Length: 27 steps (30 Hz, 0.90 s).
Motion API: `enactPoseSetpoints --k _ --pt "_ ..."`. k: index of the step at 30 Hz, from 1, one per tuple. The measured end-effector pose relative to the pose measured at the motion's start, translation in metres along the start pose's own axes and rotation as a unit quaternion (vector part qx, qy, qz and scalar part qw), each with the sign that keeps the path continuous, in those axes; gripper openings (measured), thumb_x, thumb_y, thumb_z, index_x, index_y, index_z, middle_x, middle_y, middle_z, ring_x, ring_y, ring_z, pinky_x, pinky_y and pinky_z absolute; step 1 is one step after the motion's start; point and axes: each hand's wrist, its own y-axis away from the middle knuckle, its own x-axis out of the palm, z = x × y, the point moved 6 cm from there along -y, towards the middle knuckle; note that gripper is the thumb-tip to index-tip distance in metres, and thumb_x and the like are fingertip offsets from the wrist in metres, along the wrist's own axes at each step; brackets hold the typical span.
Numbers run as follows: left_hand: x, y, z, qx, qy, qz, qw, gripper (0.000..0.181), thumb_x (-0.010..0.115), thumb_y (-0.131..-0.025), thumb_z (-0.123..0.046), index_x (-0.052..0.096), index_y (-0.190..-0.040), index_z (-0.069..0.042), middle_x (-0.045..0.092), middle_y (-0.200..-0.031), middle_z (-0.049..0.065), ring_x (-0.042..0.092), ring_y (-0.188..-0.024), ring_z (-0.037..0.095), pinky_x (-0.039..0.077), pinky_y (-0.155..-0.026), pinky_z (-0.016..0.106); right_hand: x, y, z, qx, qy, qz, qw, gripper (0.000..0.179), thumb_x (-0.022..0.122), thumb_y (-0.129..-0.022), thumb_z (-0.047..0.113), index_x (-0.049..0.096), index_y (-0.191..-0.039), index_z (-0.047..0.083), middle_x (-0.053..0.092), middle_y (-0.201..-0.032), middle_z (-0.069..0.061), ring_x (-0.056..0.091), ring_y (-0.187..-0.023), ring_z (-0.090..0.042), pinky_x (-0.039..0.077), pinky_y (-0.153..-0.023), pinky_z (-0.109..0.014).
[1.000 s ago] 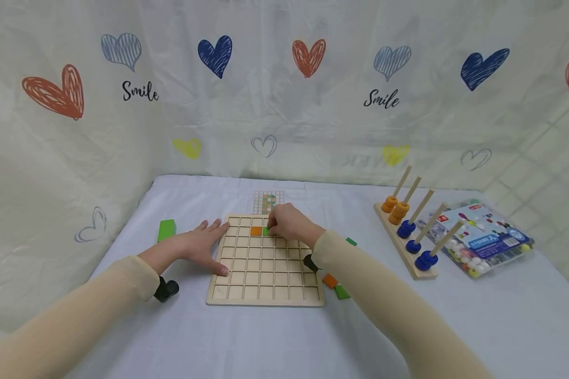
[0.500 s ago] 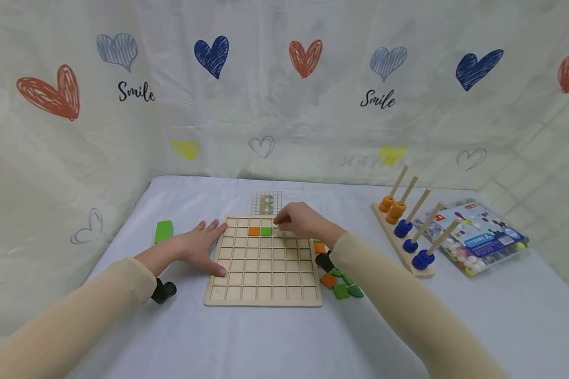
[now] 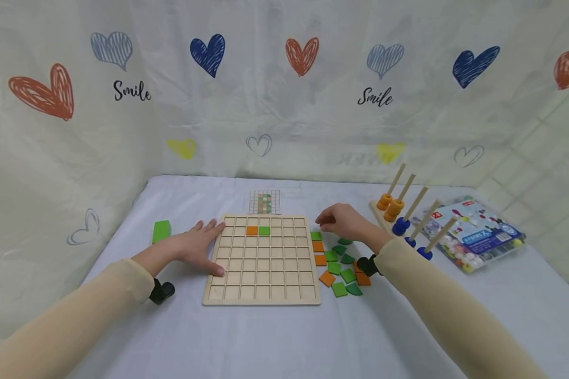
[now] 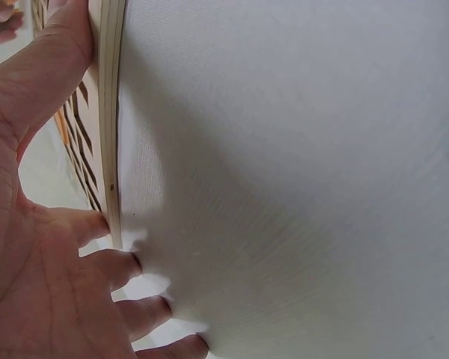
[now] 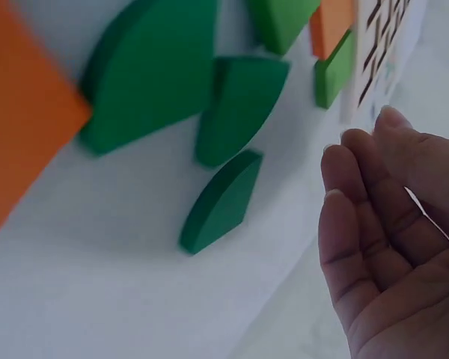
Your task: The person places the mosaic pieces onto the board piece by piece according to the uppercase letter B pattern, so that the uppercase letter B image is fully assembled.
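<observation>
A wooden grid board (image 3: 261,266) lies on the white cloth, with an orange square tile (image 3: 252,230) and a green square tile (image 3: 264,230) side by side in its second row. Along the board's left edge rests my left hand (image 3: 196,248), fingers spread. The left wrist view shows the thumb (image 4: 49,63) on the rim and several fingertips down on the cloth. Beyond the board's upper right corner hovers my right hand (image 3: 343,220), fingers loosely bent and holding nothing. A green square tile (image 3: 316,236) lies just below it, near dark green quarter-round tiles (image 5: 232,202).
Several loose orange and green tiles (image 3: 334,268) lie right of the board. A printed pattern card (image 3: 264,202) is behind it. A green block (image 3: 162,231) stands at left. At right are a peg stand with rings (image 3: 394,208) and a clear bead box (image 3: 483,231).
My right hand has let go of the green tile, now in the grid beside the orange one, and moved right off the board. My left hand stays at the board's edge.
</observation>
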Motion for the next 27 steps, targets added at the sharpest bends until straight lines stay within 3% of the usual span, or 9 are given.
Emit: enactPoseSetpoints --k 5,13,27 --pt "0.000 0.001 -0.001 0.007 -0.002 -0.001 1.0000 0.122 0.079 -0.079 -0.063 0.014 -0.163 -0.001 0.010 -0.168 0.030 0.006 -0.152 0.060 0.019 -0.119 0.073 -0.003 0.006 -0.021 0.039 0.023 0.016 0.9989 0.021 0.068 -0.098 0.010 0.073 -0.117 0.002 0.074 -0.110 -0.013 0.065 -0.097 -0.024 0.056 -0.094 -0.042" --pt "0.000 0.000 0.001 0.008 -0.005 -0.001 1.0000 0.123 0.079 -0.079 -0.063 0.014 -0.163 -0.001 0.010 -0.168 0.030 0.006 -0.152 0.060 0.019 -0.119 0.073 -0.008 0.018 -0.043 0.105 0.050 0.083 0.9897 0.028 0.078 -0.092 0.029 0.073 -0.106 0.006 0.071 -0.100 -0.009 0.060 -0.090 -0.023 0.055 -0.086 -0.037" --pt "0.000 0.002 0.002 0.001 0.005 0.004 1.0000 0.123 0.078 -0.079 -0.064 0.013 -0.164 -0.002 0.008 -0.169 0.030 0.004 -0.153 0.059 0.018 -0.119 0.074 -0.001 0.017 -0.039 0.107 0.047 0.071 0.9906 0.021 0.076 -0.094 0.019 0.066 -0.106 0.006 0.067 -0.100 -0.010 0.058 -0.091 -0.024 0.055 -0.087 -0.037"
